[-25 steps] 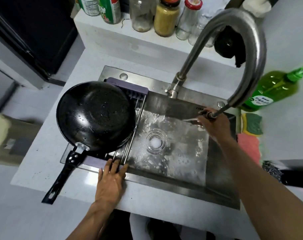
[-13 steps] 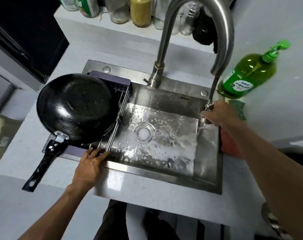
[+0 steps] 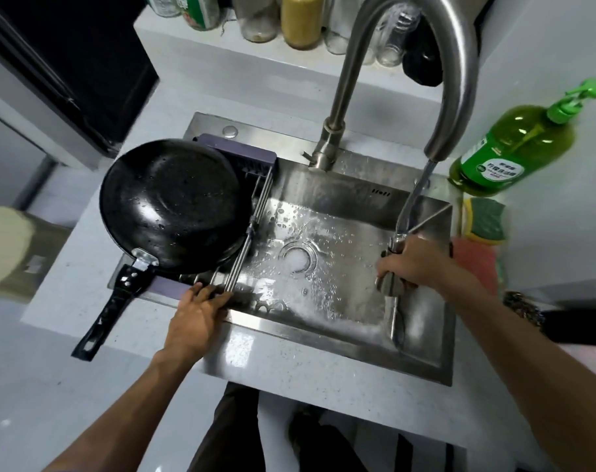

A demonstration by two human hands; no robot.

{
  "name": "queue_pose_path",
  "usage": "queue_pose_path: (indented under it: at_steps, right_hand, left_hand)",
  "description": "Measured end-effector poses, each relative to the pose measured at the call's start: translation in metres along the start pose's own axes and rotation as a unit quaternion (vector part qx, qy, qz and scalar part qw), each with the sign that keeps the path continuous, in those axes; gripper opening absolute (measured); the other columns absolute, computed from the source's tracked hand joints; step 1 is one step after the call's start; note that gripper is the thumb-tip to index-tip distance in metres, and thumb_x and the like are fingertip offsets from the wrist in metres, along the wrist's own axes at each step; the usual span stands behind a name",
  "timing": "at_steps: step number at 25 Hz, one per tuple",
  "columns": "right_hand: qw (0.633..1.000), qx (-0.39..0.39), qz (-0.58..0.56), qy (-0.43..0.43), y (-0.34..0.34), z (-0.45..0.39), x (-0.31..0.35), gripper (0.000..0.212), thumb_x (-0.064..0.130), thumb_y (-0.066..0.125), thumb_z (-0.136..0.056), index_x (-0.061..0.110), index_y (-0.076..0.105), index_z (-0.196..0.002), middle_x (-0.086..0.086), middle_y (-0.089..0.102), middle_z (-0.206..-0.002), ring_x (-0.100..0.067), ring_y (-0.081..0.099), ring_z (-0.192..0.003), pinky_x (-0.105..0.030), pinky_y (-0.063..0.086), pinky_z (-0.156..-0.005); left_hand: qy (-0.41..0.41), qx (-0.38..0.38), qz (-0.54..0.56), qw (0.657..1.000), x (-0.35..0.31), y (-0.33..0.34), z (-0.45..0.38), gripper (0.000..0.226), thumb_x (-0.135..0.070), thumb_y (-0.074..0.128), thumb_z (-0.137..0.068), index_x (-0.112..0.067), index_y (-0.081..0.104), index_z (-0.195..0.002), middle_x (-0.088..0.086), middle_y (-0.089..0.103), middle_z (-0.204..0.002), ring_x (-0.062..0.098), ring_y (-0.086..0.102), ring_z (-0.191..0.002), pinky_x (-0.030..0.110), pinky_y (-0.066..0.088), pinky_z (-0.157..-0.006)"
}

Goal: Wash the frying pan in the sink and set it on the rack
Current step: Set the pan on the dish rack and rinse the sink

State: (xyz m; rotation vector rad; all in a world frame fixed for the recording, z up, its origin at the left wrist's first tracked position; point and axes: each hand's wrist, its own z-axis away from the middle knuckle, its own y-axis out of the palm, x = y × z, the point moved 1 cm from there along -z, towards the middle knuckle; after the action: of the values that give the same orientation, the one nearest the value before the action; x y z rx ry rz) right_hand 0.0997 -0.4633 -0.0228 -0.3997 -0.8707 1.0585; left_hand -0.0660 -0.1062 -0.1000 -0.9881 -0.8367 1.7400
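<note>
Black and wet, the frying pan [image 3: 174, 202] is sitting on the rack [image 3: 245, 240]; the right hand [image 3: 416, 264], having pulled the spray head [image 3: 390, 284] lower, is gripping it, rinsing the sink [image 3: 324, 349], while the left hand [image 3: 198, 315] is resting flat, fingers straight, holding nothing.

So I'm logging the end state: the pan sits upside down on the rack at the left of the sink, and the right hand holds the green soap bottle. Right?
Not quite. In the head view the right hand grips the pulled-out faucet sprayer, not the green soap bottle, which stands untouched on the counter. The pan does sit upside down on the rack at the left of the sink.
</note>
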Motion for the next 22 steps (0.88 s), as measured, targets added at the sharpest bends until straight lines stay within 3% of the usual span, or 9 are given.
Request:
queue_pose_path:
  at_steps: [2, 5, 9, 11, 15, 22]
  right_hand:
    - [0.999, 0.021, -0.033, -0.015, 0.024, 0.001, 0.013, 0.020, 0.033, 0.078, -0.070, 0.014, 0.072, -0.066, 0.004, 0.068, -0.053, -0.015, 0.067, -0.051, -0.033, 0.057, -0.054]
    - [0.992, 0.044, -0.115, -0.021, 0.056, -0.004, 0.036, 0.024, 0.034, 0.080, -0.069, 0.013, 0.071, -0.075, 0.006, 0.068, -0.051, -0.008, 0.061, -0.042, -0.022, 0.046, -0.043]
    - [0.973, -0.045, -0.226, -0.031, 0.071, -0.029, 0.055, 0.011, 0.031, 0.078, -0.075, 0.024, 0.073, -0.069, 0.006, 0.074, -0.067, -0.013, 0.071, -0.064, -0.026, 0.055, -0.054]
    - [0.968, -0.090, -0.233, -0.024, 0.071, -0.038, 0.057, 0.012, 0.036, 0.077, -0.075, 0.024, 0.073, -0.076, 0.006, 0.075, -0.072, -0.015, 0.072, -0.071, -0.032, 0.057, -0.065]
    - [0.959, -0.094, -0.264, -0.037, 0.077, -0.047, 0.068, 0.014, 0.028, 0.076, -0.079, 0.018, 0.076, -0.087, 0.004, 0.076, -0.071, -0.008, 0.071, -0.061, -0.023, 0.052, -0.053]
    - [0.963, -0.073, -0.251, -0.061, 0.070, -0.045, 0.072, 0.008, 0.021, 0.072, -0.086, 0.015, 0.075, -0.091, 0.001, 0.076, -0.075, -0.002, 0.068, -0.055, -0.016, 0.047, -0.048]
  left_hand:
    - [0.003, -0.003, 0.000, 1.000, 0.001, 0.001, 0.000, 0.041, -0.032, 0.039, -0.102, -0.033, 0.042, -0.144, 0.000, 0.034, -0.153, 0.024, 0.017, -0.143, 0.026, 0.014, -0.117]
    - [-0.007, -0.010, 0.021, 1.000, 0.002, 0.002, 0.000, 0.040, -0.030, 0.041, -0.102, -0.033, 0.046, -0.142, 0.000, 0.035, -0.153, 0.024, 0.016, -0.144, 0.027, 0.016, -0.117]
    - [-0.003, -0.030, 0.038, 0.999, 0.004, 0.007, -0.002, 0.038, -0.026, 0.047, -0.100, -0.031, 0.053, -0.137, 0.002, 0.039, -0.151, 0.025, 0.020, -0.142, 0.029, 0.017, -0.116]
    - [-0.006, -0.033, 0.046, 0.998, 0.005, 0.009, -0.001, 0.038, -0.026, 0.048, -0.099, -0.031, 0.054, -0.137, 0.001, 0.039, -0.151, 0.025, 0.019, -0.143, 0.029, 0.019, -0.115]
    - [-0.011, -0.028, 0.054, 0.998, 0.009, 0.013, 0.000, 0.042, -0.027, 0.052, -0.096, -0.034, 0.052, -0.137, 0.000, 0.039, -0.150, 0.023, 0.017, -0.143, 0.032, 0.029, -0.114]
    - [-0.014, -0.026, 0.047, 0.998, 0.008, 0.013, 0.001, 0.042, -0.030, 0.052, -0.096, -0.035, 0.051, -0.138, 0.000, 0.040, -0.150, 0.023, 0.017, -0.143, 0.035, 0.030, -0.113]
